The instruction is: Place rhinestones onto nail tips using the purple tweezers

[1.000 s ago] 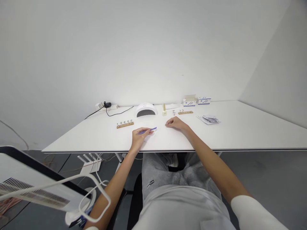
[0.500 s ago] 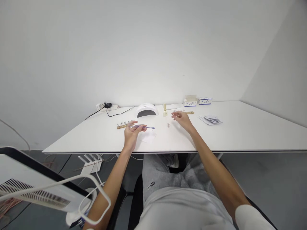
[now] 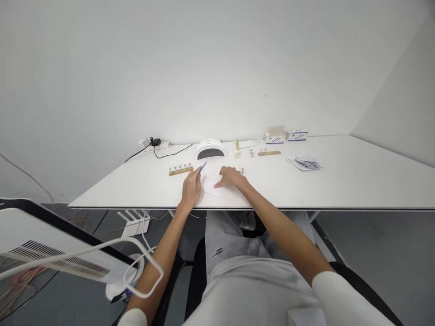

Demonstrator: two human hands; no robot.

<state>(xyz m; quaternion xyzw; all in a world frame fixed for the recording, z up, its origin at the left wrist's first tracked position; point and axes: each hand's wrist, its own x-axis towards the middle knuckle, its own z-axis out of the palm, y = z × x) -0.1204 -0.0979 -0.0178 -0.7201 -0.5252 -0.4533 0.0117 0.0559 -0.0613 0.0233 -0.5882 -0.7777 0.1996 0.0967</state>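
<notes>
My left hand (image 3: 191,188) is closed round a thin purple tool (image 3: 202,168) whose tip points up and away, just right of a wooden strip with several small metal stands (image 3: 180,170). My right hand (image 3: 231,177) rests on the white table (image 3: 340,181) with its fingers curled down onto a small white sheet (image 3: 211,186) that lies between the two hands. A tiny metal piece (image 3: 242,170) lies just right of my right hand.
At the back stand a white domed lamp (image 3: 211,149) with a cable to a power strip (image 3: 158,145), a small yellow bottle (image 3: 237,150), a second wooden strip (image 3: 268,153), two small boxes (image 3: 286,134) and a pile of foil packets (image 3: 305,162). A white appliance (image 3: 50,253) stands on the floor left.
My right hand has come back from the far wooden strip to the white sheet. My left hand has turned the purple tool from lying sideways to pointing up and away. The view has shifted a little.
</notes>
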